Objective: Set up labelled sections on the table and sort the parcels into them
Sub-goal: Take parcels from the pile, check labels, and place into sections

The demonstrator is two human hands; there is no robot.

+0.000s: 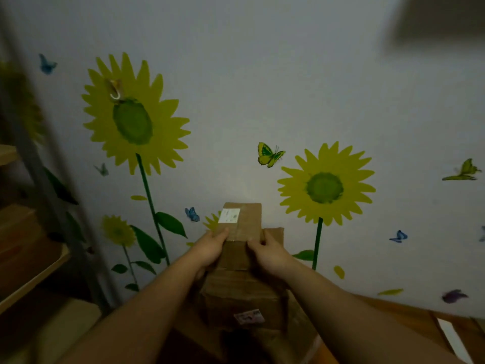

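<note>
Top parcel was matt brown cardboard w/ a smooth white paper label; lower parcel same cardboard, creased. Wall looked matt, w/ flat sunflower stickers. Shelf & worktop were wood; shelf post prob. grey metal.

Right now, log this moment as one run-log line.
left hand: grips top parcel | right hand: grips top parcel | stack: more cardboard parcels beneath | background: sunflower wall
</note>
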